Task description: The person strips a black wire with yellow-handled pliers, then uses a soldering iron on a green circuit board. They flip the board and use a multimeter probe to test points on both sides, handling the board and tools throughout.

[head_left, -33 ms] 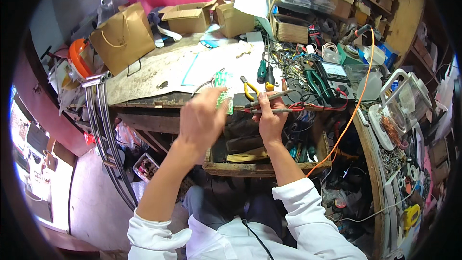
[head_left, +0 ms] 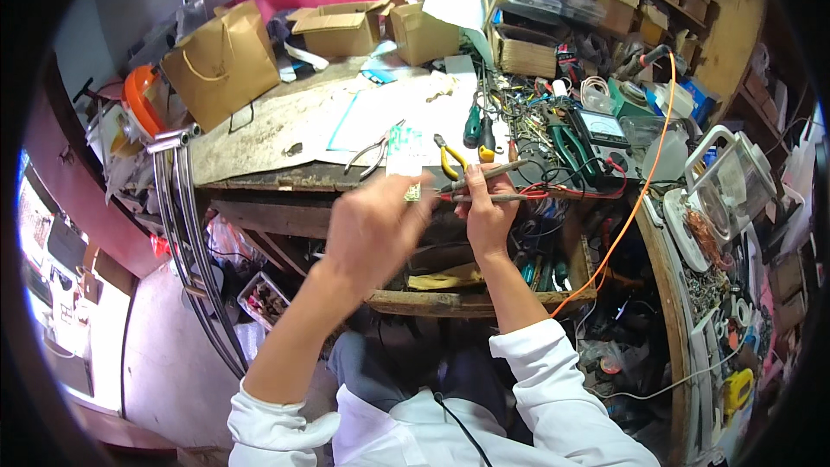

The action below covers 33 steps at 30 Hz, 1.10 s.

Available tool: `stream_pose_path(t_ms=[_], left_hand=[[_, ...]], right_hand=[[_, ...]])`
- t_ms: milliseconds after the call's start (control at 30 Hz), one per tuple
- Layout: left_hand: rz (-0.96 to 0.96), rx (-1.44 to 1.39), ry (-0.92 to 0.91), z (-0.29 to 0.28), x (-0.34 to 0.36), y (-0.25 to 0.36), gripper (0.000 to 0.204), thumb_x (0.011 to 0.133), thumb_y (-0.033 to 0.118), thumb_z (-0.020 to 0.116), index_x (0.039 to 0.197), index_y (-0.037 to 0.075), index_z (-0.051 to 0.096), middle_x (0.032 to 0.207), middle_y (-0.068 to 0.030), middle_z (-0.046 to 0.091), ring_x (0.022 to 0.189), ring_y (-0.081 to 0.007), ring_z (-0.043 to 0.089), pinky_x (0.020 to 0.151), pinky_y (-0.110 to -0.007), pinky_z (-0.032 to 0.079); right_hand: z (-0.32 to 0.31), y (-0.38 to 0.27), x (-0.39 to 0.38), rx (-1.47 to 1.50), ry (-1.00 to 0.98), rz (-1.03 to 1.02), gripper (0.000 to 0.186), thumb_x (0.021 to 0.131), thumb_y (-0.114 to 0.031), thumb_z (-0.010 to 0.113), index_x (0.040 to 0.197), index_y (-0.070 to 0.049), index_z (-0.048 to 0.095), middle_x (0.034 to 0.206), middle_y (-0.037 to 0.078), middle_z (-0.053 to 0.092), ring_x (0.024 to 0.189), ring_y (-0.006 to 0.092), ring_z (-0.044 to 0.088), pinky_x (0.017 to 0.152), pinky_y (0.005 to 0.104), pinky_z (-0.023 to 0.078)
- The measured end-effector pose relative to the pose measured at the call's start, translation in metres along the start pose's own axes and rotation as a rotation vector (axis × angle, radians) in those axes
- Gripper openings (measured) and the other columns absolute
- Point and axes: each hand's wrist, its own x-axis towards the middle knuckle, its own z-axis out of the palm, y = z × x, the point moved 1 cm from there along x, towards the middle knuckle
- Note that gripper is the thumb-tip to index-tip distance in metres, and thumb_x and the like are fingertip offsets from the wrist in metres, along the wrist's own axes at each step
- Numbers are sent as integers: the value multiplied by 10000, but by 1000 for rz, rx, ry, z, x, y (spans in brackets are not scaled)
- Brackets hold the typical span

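My left hand [head_left: 376, 220] is smeared by motion and crosses the lower part of a green circuit board [head_left: 404, 143]. Whether its fingers grip the board cannot be told. The board's lower end shows past the fingers, at the bench's front edge. In my right hand [head_left: 489, 218] are two test probes [head_left: 504, 170], dark and pen-like, lying crosswise between thumb and fingers. Yellow-handled pliers [head_left: 450, 157] lie just beyond that hand. Another pair of pliers [head_left: 370, 156] rests open left of the board. Red leads [head_left: 571, 193] run right toward an analogue multimeter [head_left: 599, 126].
Screwdrivers [head_left: 472, 125] and a heap of loose tools crowd the bench's right side. Below the bench edge, an open wooden drawer [head_left: 467, 304] holds tools. An orange cable [head_left: 641, 207] hangs at the right. Curved metal tubes [head_left: 186, 225] stand left; cardboard boxes [head_left: 339, 30] sit behind.
My left hand has moved right and slightly down. The board sits slightly further right, with more glare on its face. My right hand still holds the probes in nearly the same place.
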Motion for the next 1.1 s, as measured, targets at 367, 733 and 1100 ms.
stream_pose_path(t_ms=[367,733,1100], left_hand=[[690,-521,-4,-49,-44,127,255,895,215,735,1001,-14,693,720,-33,598,545,-87,529,462,-211,421],[642,-548,225,-51,-51,117,205,850,219,766,910,34,700,670,-1,500,511,-93,469,435,-214,359],[617,-653,374,-40,-65,106,228,957,234,667,1141,101,667,810,-74,654,571,-152,593,497,-231,476]], right_hand=[[-1,-3,1,-155,-48,-76,181,987,-213,641,909,-55,598,651,20,579,448,70,505,409,215,404],[0,-1,-1,-130,-38,-77,129,984,-132,644,903,-33,624,659,12,598,466,57,515,412,204,409],[-1,5,0,-123,-72,-66,161,976,-183,657,944,-37,596,671,36,602,455,81,525,410,216,407]])
